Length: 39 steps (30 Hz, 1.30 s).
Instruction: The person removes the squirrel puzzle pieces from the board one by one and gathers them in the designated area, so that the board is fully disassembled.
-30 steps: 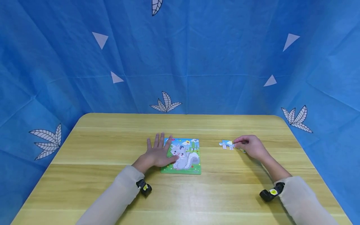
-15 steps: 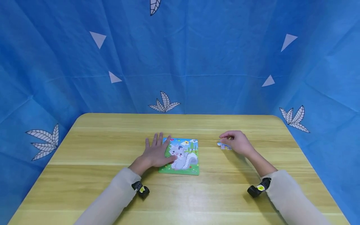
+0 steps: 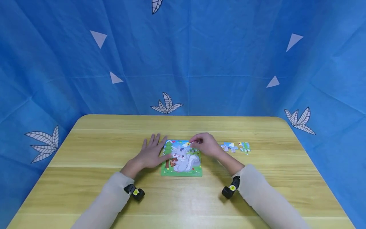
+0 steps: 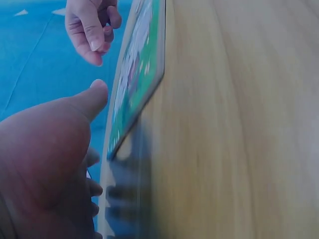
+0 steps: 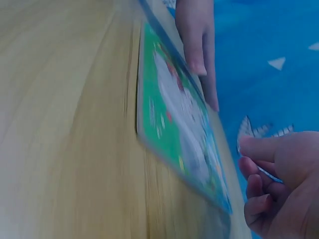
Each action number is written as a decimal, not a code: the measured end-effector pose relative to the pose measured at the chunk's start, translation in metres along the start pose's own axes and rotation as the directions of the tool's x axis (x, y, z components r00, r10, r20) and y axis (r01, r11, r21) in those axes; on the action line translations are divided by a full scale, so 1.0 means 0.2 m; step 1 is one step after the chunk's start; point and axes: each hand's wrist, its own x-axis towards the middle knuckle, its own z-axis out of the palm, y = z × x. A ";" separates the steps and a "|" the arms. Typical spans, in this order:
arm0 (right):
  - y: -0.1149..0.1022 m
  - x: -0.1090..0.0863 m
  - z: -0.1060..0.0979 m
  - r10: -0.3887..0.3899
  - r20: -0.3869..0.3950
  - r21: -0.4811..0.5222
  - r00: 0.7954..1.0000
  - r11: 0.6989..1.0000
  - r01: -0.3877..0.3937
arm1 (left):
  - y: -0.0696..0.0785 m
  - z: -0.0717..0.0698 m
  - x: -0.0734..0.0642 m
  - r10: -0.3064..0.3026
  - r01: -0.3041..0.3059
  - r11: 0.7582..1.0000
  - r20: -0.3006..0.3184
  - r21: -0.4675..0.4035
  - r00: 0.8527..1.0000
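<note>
A square jigsaw puzzle (image 3: pixel 181 168) with a grey squirrel picture lies on the table. At its left side is my left hand (image 3: pixel 151 155), fingers spread and straight, its thumb over the puzzle's left part. My right hand (image 3: pixel 206 145) is above the puzzle's upper right corner, thumb and index finger pinched together. In the right wrist view a thin pale edge of a puzzle piece (image 5: pixel 269 174) shows between those fingers; the rest is hidden. The squirrel's face, tail and acorn are visible between the hands.
Two loose spots of pieces lie right of the puzzle: a blue and lilac puzzle piece (image 3: pixel 225 147) and a green and white puzzle piece (image 3: pixel 245 147). The wooden table (image 3: pixel 183 200) ends at a blue patterned cloth (image 3: pixel 217 57) behind.
My right hand has moved left from the loose pieces to the puzzle's upper right corner, uncovering those pieces. My left hand has shifted slightly left, showing more of the tree and acorn.
</note>
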 end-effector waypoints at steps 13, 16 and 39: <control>-0.11 0.09 0.28 0.065 -0.047 -0.029 0.997 0.997 -0.067 | -0.06 0.01 -0.01 0.016 -0.016 1.000 0.014 -0.020 1.000; -0.10 0.09 0.30 0.084 -0.068 -0.056 0.994 0.995 -0.088 | -0.05 0.00 -0.01 0.007 -0.006 1.000 0.030 -0.021 1.000; -0.14 0.10 0.33 0.147 -0.060 -0.214 0.987 0.964 -0.157 | -0.05 -0.01 0.00 -0.029 0.031 0.999 0.054 -0.029 0.998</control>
